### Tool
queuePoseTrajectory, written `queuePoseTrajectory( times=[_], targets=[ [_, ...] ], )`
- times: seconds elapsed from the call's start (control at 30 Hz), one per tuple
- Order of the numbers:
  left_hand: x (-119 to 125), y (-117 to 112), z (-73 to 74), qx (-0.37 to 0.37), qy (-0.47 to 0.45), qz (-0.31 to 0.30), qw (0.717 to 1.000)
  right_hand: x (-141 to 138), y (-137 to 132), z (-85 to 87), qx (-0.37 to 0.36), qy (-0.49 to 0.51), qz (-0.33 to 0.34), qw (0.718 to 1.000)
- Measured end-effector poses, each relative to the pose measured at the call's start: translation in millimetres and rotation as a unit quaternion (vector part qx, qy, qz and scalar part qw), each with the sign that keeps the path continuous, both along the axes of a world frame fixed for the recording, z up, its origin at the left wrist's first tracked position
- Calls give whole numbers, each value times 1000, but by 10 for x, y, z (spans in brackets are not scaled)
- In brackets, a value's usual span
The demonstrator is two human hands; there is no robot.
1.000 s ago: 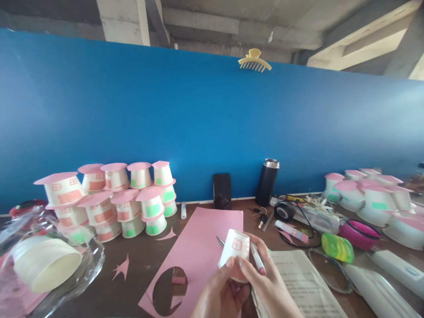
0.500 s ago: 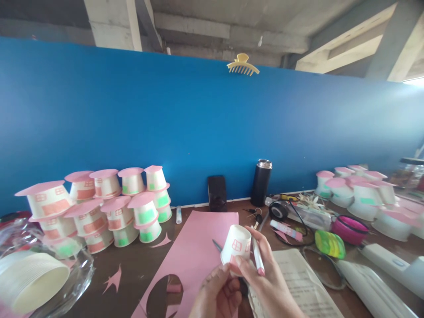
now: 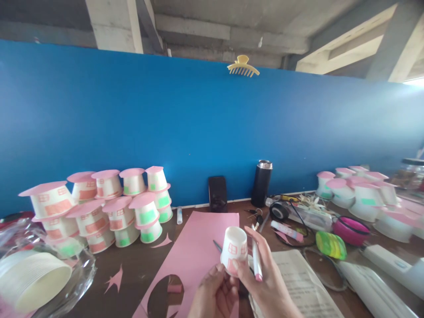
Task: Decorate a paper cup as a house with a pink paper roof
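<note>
Lower ctr of frame, half-curled L hand [image 3: 215, 291] pinches bottom edge of white tapered paper cup [image 3: 234, 240] w/ pink-red windows, R hand [image 3: 266, 278] thumb on it & fingers bent round white pink-ended pen [image 3: 255, 258], pink paper sheet [image 3: 198, 238] behind.

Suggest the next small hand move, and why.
Probably set the pen down from the right hand: the held cup already shows two red-outlined windows and a pinkish patch, much like several stacked cups on the left.
</note>
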State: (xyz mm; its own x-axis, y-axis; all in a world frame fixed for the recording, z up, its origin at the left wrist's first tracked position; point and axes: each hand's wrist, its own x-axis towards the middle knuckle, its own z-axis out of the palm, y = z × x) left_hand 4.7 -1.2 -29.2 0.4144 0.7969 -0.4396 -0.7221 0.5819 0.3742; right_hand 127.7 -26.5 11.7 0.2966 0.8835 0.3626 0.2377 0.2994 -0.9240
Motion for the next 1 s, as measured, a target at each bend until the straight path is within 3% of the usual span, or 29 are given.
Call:
queuePoseTrajectory(
  times=[0.17,0.3,0.47,0.7,1.0],
  targets=[
    [3,24,28,-48,-54,30,997,-7,43,-79,9,-10,-42,999],
    [-9,12,206,-69,-56,28,996,-16,37,-85,-9,25,-55,998],
    [-19,6,388,-94,-6,37,995,42,35,-49,-82,102,-16,991],
    [-27,25,372,-82,13,39,996,92,83,-102,-149,130,29,980],
    [-7,-1,326,-36,5,26,999,45,98,-89,-127,145,45,980]
  ],
)
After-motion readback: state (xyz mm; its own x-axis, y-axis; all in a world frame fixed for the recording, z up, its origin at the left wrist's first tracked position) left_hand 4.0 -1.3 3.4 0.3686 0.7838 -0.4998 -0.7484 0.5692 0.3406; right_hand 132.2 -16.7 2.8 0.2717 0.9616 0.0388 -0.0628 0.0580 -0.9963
